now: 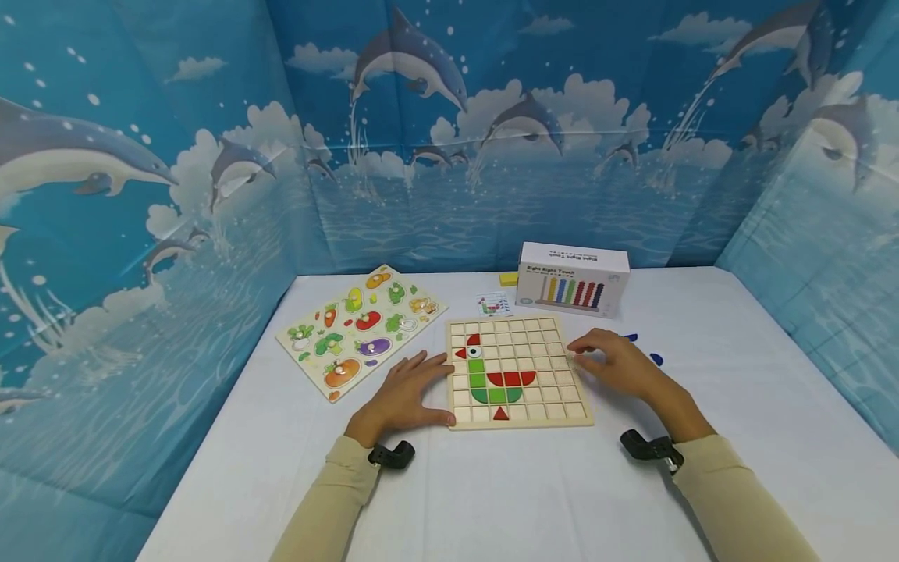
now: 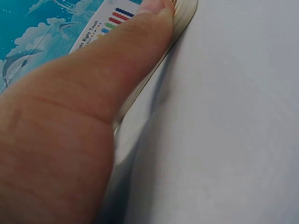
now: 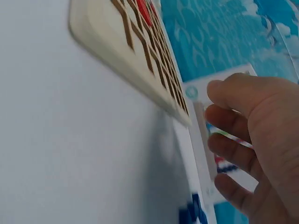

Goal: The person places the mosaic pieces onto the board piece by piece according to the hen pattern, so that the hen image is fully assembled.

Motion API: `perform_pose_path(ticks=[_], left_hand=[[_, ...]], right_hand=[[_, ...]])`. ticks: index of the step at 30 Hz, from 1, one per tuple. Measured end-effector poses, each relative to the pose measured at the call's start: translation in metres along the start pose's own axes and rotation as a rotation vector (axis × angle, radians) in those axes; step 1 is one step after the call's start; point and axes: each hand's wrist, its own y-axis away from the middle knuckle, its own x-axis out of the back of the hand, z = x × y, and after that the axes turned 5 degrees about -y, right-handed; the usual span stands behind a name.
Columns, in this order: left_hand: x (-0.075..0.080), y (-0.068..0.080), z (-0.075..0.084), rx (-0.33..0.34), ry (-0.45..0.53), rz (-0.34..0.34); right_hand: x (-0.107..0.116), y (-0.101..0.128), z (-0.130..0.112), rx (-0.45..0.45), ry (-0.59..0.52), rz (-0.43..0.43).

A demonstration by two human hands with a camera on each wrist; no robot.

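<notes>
A wooden grid board lies on the white table with a duck-like picture on it. The picture has a white round eye piece, green squares, a row of red pieces and a red triangle below. My left hand is spread at the board's left side, its thumb at the near corner. Beside the right edge hovers my right hand, fingers loosely bent, with nothing between them and the thumb. Blue pieces lie just past this hand.
A vegetable peg puzzle lies at the left. Behind the grid board are a small picture card, a yellow block and a white box printed with coloured beads. A dolphin-patterned curtain encloses the table's back and sides.
</notes>
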Motion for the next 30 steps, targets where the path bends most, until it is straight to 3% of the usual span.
perform_pose_path(ticks=[5,9,13,30], left_hand=[[0.0,0.001,0.0,0.006,-0.002,-0.005],[-0.001,0.001,0.0,0.009,-0.004,-0.01],[-0.001,0.001,0.0,0.001,0.001,-0.003],[0.001,0.0,0.001,-0.003,0.004,0.006]], right_hand=[[0.027,0.01,0.028,-0.14,0.054,0.075],[0.046,0.014,0.053,-0.289,0.041,0.06],[0.055,0.015,0.073,-0.38,0.023,0.028],[0.05,0.003,0.083,-0.446,0.066,0.067]])
